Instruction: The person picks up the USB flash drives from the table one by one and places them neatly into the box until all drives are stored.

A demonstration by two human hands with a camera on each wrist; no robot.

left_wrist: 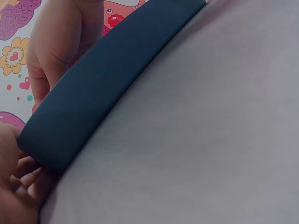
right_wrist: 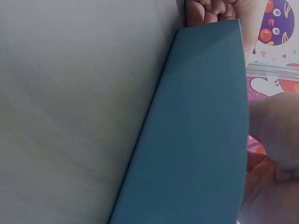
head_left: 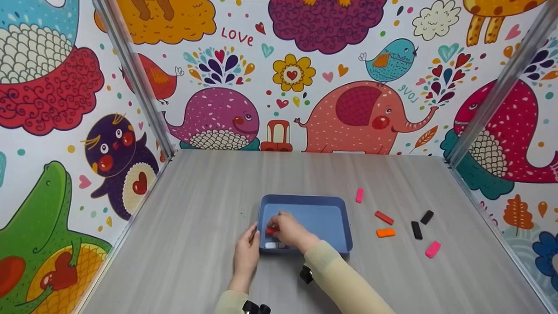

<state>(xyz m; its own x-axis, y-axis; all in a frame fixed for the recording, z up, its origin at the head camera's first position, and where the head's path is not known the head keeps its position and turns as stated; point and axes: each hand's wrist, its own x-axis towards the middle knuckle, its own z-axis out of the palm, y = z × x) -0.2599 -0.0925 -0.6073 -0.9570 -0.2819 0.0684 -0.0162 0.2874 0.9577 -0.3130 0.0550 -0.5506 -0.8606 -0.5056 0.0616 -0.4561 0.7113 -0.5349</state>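
Note:
A shallow blue tray (head_left: 333, 222) lies on the table. My left hand (head_left: 246, 257) holds its left wall near the front corner; in the left wrist view the thumb is by the rim and curled fingers are low against the wall. Inside the tray's left part, my right hand (head_left: 293, 231) pinches a small red block (head_left: 271, 230), partly covered by the fingers. A small white block (head_left: 273, 245) lies just in front of it, along the tray's front wall. From the right wrist, the tray's outer wall (right_wrist: 196, 126) hides the fingertips.
Right of the tray lie loose small blocks: a pink one (head_left: 359, 195), a red one (head_left: 384, 217), an orange one (head_left: 386, 233), two black ones (head_left: 416, 230) and another pink one (head_left: 433, 249). Patterned walls with metal posts (head_left: 135, 78) bound the grey table (head_left: 196, 209).

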